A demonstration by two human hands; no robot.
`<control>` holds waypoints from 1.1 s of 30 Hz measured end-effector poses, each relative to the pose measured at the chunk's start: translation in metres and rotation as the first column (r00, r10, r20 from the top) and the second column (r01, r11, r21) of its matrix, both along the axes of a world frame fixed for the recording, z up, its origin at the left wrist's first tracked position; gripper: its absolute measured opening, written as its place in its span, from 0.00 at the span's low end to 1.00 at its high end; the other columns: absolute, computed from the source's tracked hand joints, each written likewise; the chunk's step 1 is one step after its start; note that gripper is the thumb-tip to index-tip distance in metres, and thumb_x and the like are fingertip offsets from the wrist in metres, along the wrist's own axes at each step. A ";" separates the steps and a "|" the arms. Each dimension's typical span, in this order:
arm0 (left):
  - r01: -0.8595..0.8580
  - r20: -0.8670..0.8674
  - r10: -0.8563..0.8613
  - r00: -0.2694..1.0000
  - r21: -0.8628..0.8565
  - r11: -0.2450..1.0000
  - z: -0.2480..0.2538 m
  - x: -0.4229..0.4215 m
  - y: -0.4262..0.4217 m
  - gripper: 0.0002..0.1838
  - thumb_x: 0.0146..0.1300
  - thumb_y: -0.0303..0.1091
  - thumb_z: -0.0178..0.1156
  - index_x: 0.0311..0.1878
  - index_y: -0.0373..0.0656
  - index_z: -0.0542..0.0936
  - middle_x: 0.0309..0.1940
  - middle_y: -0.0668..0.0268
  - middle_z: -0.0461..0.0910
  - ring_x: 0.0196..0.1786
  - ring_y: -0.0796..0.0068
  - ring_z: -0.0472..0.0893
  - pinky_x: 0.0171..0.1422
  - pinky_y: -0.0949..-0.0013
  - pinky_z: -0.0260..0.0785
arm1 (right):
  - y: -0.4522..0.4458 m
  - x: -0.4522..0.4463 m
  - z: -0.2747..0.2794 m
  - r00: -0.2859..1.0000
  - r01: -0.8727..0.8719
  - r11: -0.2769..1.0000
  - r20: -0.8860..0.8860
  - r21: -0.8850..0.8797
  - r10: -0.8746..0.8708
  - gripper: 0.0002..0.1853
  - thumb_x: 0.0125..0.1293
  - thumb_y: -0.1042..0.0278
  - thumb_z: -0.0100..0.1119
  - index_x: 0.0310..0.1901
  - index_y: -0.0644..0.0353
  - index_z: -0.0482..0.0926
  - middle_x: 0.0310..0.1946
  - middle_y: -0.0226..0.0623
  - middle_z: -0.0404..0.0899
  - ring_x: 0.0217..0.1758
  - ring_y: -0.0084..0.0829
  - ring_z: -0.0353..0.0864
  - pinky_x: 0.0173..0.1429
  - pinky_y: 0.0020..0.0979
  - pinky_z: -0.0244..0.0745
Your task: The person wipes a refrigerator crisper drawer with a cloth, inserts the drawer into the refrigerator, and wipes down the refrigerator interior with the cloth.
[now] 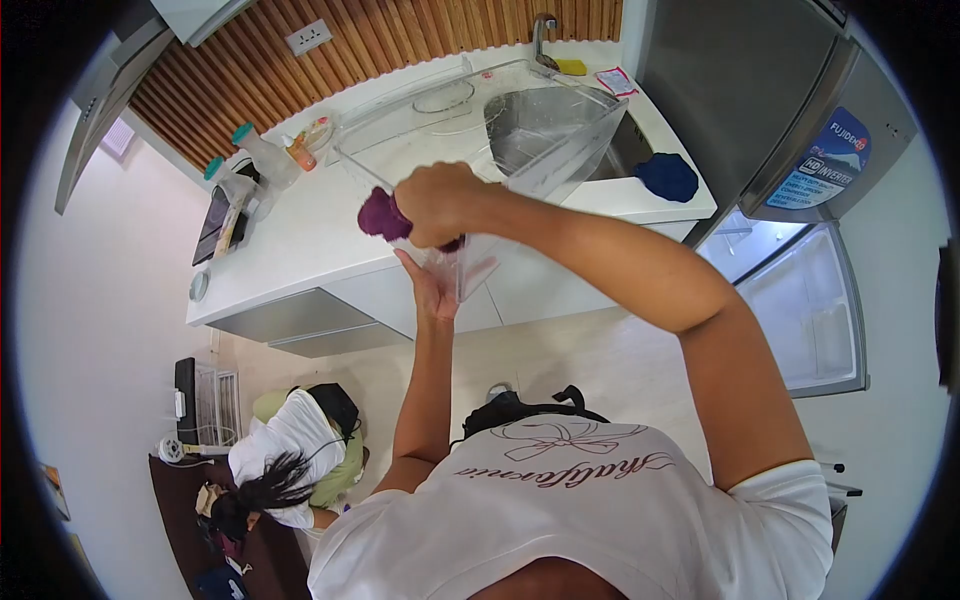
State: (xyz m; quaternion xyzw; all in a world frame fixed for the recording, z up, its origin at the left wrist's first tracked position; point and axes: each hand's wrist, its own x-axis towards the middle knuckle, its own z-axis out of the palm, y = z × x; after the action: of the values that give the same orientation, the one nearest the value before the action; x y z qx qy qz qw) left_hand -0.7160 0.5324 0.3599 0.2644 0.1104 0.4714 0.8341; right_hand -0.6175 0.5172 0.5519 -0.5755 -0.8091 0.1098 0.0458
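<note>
My right hand (440, 205) is closed around a purple cloth (382, 215), pressed against the near end of a clear plastic bin (565, 168). Part of the cloth bulges out to the left of my fist, and a darker bit shows below it. My left hand (436, 290) grips the bin's near lower end from below, with its fingers visible through the clear wall. Tilted, the bin reaches from my hands over the white counter (300, 235) toward the steel sink (530, 115).
A dark blue cloth (667, 176) lies right of the sink, under the faucet (543, 40). Teal-capped containers (262, 155) and an orange bottle (299, 152) stand left. The fridge door (800, 310) hangs open at right. Another person (295, 450) bends low at lower left.
</note>
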 end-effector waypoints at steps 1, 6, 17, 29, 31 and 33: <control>0.008 0.002 -0.008 1.000 -0.001 1.000 -0.020 -0.005 0.011 0.49 0.52 0.74 0.37 0.67 0.44 0.50 0.64 0.58 0.58 0.65 0.54 0.59 0.61 0.38 0.57 | 0.002 -0.006 -0.008 1.000 -0.008 1.000 -0.007 0.000 0.008 0.17 0.39 0.68 0.59 0.35 0.63 0.80 0.35 0.47 0.80 0.41 0.41 0.80 0.42 0.38 0.75; -0.045 -0.100 0.033 0.994 -0.125 0.991 -0.090 -0.032 0.048 0.29 0.66 0.55 0.39 0.61 0.43 0.61 0.58 0.63 0.67 0.59 0.62 0.68 0.58 0.53 0.67 | 0.021 -0.026 -0.056 0.999 -0.004 0.992 -0.033 0.125 0.008 0.13 0.39 0.64 0.63 0.27 0.63 0.80 0.29 0.47 0.79 0.37 0.45 0.80 0.40 0.39 0.74; -0.038 -0.539 0.060 0.840 0.052 0.998 -0.043 -0.086 0.091 0.16 0.66 0.32 0.47 0.53 0.32 0.67 0.48 0.60 0.73 0.49 0.70 0.76 0.47 0.67 0.73 | 0.019 -0.042 -0.072 0.991 0.134 0.990 0.014 0.047 -0.135 0.11 0.45 0.71 0.57 0.31 0.66 0.75 0.29 0.46 0.77 0.36 0.45 0.78 0.41 0.41 0.67; 0.351 0.070 0.749 0.659 0.852 -0.388 0.045 -0.063 0.118 0.25 0.39 0.57 0.66 0.20 0.44 0.70 0.18 0.70 0.69 0.24 0.73 0.71 0.33 0.73 0.61 | -0.015 -0.001 -0.042 0.968 0.215 0.907 -0.046 -0.362 -0.248 0.10 0.44 0.71 0.59 0.31 0.62 0.74 0.25 0.42 0.77 0.29 0.38 0.79 0.33 0.34 0.69; 0.290 0.146 0.745 0.651 0.859 -0.422 0.045 -0.056 0.111 0.29 0.36 0.61 0.67 0.15 0.48 0.62 0.12 0.73 0.58 0.15 0.77 0.59 0.22 0.73 0.49 | -0.007 0.044 -0.058 0.901 0.009 0.931 -0.401 -0.364 -0.166 0.16 0.46 0.69 0.62 0.40 0.56 0.75 0.29 0.35 0.78 0.30 0.31 0.78 0.37 0.33 0.72; 0.265 0.181 0.725 0.664 0.850 -0.455 0.040 -0.050 0.110 0.30 0.39 0.62 0.66 0.14 0.49 0.61 0.12 0.74 0.59 0.15 0.79 0.59 0.22 0.76 0.47 | 0.023 0.064 -0.027 0.599 0.226 0.696 -0.466 -0.682 -0.651 0.29 0.49 0.73 0.61 0.56 0.55 0.67 0.43 0.32 0.75 0.42 0.25 0.75 0.46 0.30 0.73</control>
State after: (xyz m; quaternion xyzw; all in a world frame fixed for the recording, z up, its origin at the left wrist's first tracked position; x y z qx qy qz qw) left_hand -0.7662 0.6425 0.3995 0.9002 -0.0068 0.4348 -0.0232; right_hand -0.5534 0.5406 0.5252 -0.6695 -0.4861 0.5267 0.1950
